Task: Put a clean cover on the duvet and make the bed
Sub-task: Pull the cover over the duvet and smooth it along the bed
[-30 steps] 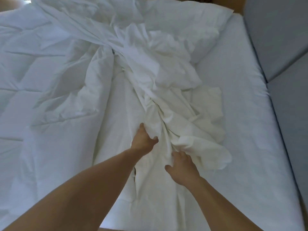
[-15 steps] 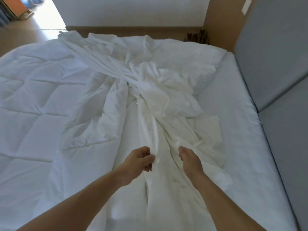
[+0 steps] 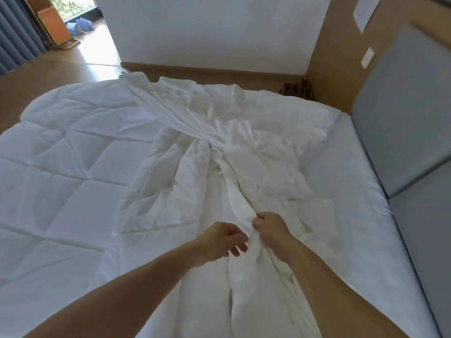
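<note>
A white quilted duvet [image 3: 63, 167] lies spread over the left of the bed. A crumpled white cover [image 3: 244, 152] runs in a bunched ridge down the middle of the bed toward me. My right hand [image 3: 271, 232] grips that ridge of cover, fingers curled around the cloth. My left hand [image 3: 219, 242] is just left of it, fingers curled and touching the same fold, with cloth between the two hands.
The bare white mattress sheet [image 3: 353, 228] shows on the right. A grey padded headboard [image 3: 402, 132] runs along the right edge. A brown floor [image 3: 48, 76] and a white wall [image 3: 219, 32] lie beyond the bed. A doorway [image 3: 80, 25] opens at the far left.
My view has tilted up, showing the room beyond the bed. Both hands have drawn closer together and now clutch the bunched fold of cover.
</note>
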Available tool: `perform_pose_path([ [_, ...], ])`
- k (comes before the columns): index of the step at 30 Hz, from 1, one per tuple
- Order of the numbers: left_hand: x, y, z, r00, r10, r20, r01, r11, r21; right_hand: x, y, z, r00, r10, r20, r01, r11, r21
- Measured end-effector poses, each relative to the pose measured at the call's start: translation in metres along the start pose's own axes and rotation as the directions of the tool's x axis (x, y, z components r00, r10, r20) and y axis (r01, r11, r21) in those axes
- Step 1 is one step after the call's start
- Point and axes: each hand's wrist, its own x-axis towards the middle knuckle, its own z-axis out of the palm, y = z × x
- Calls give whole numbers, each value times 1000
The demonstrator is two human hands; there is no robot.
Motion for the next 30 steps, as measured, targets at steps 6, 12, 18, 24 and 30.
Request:
perform_pose_path([
  [6, 72, 32, -34, 951, -151, -269, 90, 970, -227, 4, 19, -20, 976, -25, 219, 7, 996, 84],
  [12, 123, 47, -36, 870, -290, -399, 151, 926, -345, 9, 32, -23, 903, -127, 411, 54, 982, 184],
  [18, 139, 57, -43, 835, -300, -461, 109, 912, -396, 17, 33, -36, 830, -147, 538, 83, 986, 142],
  [24, 114, 73, -42, 879, -140, -456, 10, 961, -276, 6, 11, -47, 808, -167, 565, 146, 986, 82],
  [30, 40, 102, -43, 935, 121, -333, -243, 904, -352, -33, -22, -59, 704, -183, 686, 212, 976, 42],
])
